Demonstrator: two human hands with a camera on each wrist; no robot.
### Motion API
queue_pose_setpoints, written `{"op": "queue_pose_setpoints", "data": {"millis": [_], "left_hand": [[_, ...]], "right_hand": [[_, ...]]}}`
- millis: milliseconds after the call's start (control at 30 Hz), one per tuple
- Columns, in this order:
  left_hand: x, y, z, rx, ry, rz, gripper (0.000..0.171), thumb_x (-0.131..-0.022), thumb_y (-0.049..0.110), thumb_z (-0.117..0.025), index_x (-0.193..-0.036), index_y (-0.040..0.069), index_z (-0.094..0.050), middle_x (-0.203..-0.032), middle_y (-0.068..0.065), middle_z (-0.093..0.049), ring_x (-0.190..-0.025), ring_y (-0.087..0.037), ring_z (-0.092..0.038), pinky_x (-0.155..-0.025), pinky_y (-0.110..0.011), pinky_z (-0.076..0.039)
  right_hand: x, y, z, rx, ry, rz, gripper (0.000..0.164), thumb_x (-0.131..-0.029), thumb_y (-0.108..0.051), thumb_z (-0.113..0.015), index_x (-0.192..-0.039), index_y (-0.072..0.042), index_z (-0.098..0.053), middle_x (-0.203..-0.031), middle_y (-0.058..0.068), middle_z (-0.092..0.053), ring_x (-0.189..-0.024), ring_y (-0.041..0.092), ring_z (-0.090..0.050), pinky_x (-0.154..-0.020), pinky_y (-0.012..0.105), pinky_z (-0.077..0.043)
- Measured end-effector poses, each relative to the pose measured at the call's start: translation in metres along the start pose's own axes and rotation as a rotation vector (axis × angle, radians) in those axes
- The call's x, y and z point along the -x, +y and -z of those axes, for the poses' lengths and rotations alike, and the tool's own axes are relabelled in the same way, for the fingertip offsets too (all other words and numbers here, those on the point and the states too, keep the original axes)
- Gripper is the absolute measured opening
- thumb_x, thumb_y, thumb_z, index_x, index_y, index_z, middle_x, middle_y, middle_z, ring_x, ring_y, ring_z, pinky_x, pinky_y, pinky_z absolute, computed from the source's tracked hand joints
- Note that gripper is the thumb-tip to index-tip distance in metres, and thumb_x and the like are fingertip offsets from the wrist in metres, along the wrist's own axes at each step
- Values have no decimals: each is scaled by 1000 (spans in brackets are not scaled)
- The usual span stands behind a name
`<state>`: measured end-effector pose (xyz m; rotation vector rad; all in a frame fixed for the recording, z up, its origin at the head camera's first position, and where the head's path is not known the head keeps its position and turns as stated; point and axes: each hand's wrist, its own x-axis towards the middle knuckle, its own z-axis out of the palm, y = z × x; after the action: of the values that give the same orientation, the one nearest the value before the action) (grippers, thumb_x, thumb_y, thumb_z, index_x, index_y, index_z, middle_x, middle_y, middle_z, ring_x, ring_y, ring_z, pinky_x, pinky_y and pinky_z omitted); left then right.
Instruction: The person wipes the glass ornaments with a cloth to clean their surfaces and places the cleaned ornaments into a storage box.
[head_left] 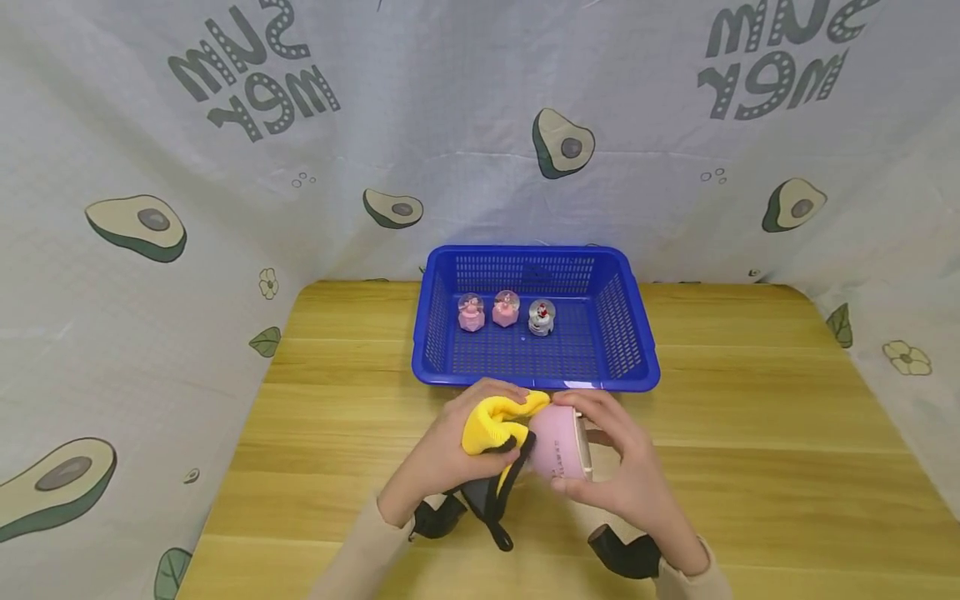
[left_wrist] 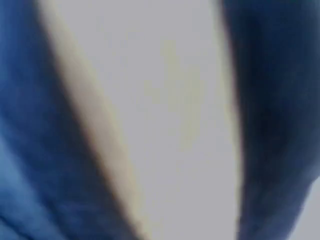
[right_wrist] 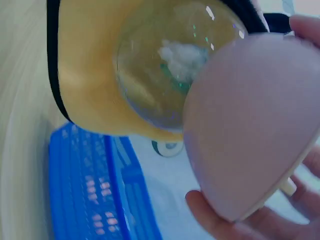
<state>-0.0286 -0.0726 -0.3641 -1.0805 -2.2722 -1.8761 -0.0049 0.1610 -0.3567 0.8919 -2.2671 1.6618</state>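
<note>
A snow globe with a pink base (head_left: 557, 443) is in my right hand (head_left: 628, 457), whose fingers and thumb grip the base at its edge. My left hand (head_left: 438, 446) holds a yellow cloth (head_left: 491, 423) with black edging and a dark side. In the right wrist view the cloth (right_wrist: 85, 75) lies against the clear glass ball (right_wrist: 150, 85), which has a white figure inside. The head view hides most of that ball behind the cloth. The left wrist view is too blurred to show the left hand's work.
Beyond the hands stands a blue plastic basket (head_left: 536, 379) on the wooden table (head_left: 330, 417). Inside it are two small pink snow globes (head_left: 471, 315) and a white one (head_left: 542, 321). A white curtain (head_left: 465, 100) printed with avocados hangs behind.
</note>
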Motion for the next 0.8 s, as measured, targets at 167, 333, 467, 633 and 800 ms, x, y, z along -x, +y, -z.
{"op": "queue_pose_setpoints", "data": {"millis": [167, 333, 467, 633, 800], "left_hand": [[3, 4, -4, -360, 35, -188, 71, -58, 15, -84, -122, 11, -55, -129, -5, -53, -121, -23, -48, -102, -38, -38], [5, 4, -11, -663, 113, -386, 71, -59, 32, -88, -120, 12, -57, -126, -6, -55, -123, -32, -46, -105, -44, -34], [5, 1, -18, -709, 194, -472, 55, -72, 31, -80, -119, 13, -58, -125, -6, -57, -122, -36, -46, -104, -47, -34], [8, -6, -24, -654, 319, -511, 48, -83, 34, -71, -122, 11, -53, -127, -11, -54, -121, -42, -45, -101, -52, -37], [9, -16, -30, -495, 433, -462, 56, -85, 36, -68, -127, 8, -44, -131, -17, -45, -123, -42, -40, -101, -52, -37]], "right_hand": [[0, 2, -3, -268, 75, -230, 68, -65, 15, -72, -129, 0, -55, -127, 6, -54, -107, 14, -58, -74, 28, -55], [-2, 2, -5, -485, 135, -499, 50, -80, 7, -60, -128, -6, -57, -126, 2, -57, -94, 18, -65, -68, 32, -56], [-2, 4, -5, -557, 134, -616, 39, -87, -4, -53, -124, -9, -59, -116, 7, -59, -87, 18, -63, -69, 31, -55], [2, 8, -8, -684, 108, -720, 28, -96, -17, -42, -114, -21, -62, -109, 5, -60, -91, 19, -58, -74, 31, -51], [7, 14, -14, -787, 146, -783, 28, -99, -27, -36, -114, -24, -59, -112, 4, -55, -96, 21, -54, -76, 35, -49]]}}
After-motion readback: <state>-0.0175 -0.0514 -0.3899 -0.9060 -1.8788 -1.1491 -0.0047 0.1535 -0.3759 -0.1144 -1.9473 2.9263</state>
